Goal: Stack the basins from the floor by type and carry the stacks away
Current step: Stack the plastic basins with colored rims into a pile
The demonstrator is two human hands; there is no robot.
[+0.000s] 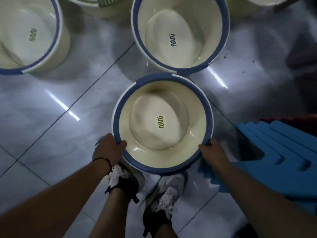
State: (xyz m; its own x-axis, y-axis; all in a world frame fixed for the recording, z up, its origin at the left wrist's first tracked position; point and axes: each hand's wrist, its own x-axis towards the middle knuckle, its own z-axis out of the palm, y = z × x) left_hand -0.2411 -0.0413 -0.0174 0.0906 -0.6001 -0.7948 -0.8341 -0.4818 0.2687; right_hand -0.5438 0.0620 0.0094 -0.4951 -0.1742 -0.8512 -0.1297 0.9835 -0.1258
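Observation:
A cream basin with a blue rim (163, 124) is right in front of my feet, its far edge touching another one. My left hand (109, 148) grips its near-left rim, thumb over the edge. On the near-right rim my right hand (212, 152) holds it the same way. A second blue-rimmed cream basin (180, 33) stands just beyond on the tiled floor. A third basin of that type (29, 36) sits at the far left, partly cut off by the frame.
A basin with a green rim (103, 4) shows at the top edge, another pale basin (267, 0) at the top right. Stacked blue plastic stools (277, 155) stand close on my right. My two shoes (145, 186) are under the held basin.

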